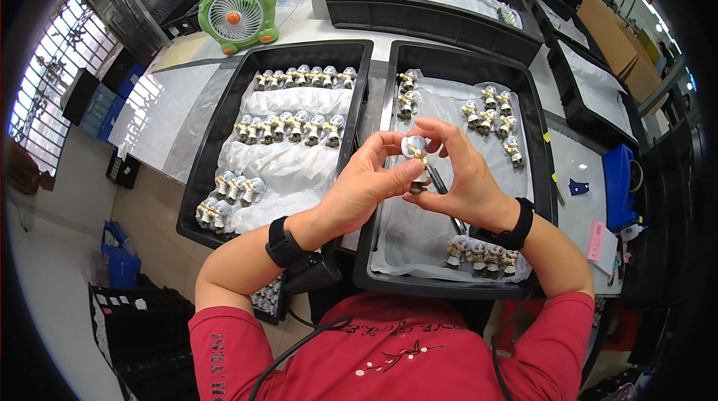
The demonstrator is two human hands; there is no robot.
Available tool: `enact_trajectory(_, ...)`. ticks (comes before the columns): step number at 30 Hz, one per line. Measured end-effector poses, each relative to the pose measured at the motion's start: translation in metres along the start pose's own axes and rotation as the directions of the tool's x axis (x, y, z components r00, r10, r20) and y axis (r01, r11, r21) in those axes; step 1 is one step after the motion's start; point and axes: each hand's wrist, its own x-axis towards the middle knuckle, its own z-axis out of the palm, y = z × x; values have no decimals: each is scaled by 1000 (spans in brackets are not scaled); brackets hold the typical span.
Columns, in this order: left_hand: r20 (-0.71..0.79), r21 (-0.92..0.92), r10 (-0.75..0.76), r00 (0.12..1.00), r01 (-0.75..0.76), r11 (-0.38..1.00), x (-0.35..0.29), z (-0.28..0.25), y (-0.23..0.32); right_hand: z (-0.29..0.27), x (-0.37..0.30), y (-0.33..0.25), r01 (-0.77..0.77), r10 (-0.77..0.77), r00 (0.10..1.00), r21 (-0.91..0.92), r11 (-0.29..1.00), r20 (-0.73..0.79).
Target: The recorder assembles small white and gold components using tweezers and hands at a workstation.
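Above the right-hand tray, my left hand [368, 176] pinches a small figurine [416, 150] with pale hair, a white and gold outfit and a dark base. My right hand [473, 180] curls around its other side, thumb at the base and fingers by the head. A slim dark pen-like tool [439, 182] shows between my hands; whether it is held or lies in the tray I cannot tell. The black right tray [550, 176], lined with white sheeting, holds similar figurines [482, 255] at its near edge, with further groups at the far left and right.
The black left tray [196, 199] holds rows of figurines [288, 128] on white sheeting. Behind stand a green fan [238, 13] and a large black tray [434, 13]. At the right are a blue bin [619, 188], a pink-and-white object [596, 240] and more trays.
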Motion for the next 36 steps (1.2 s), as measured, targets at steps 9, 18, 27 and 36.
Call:
enact_trajectory(9, 51, -228, -46, 998, 56, 972, 3, -2, 3, -5, 0, -1, -86, 79, 995, 128, 988, 61)
enact_trajectory(18, -51, -127, 1, 999, -7, 992, -1, 0, 5, 1, 0, 14, -327, 214, 943, 587, 741, 255)
enact_trajectory(27, -59, 85, 83, 995, -78, 993, -4, 5, 0, 1, 2, 2, -168, 139, 982, 257, 952, 127)
enact_trajectory(36, -57, 217, 94, 994, -80, 973, -4, 14, 2, 3, 2, -1, 149, -155, 986, -83, 985, -67)
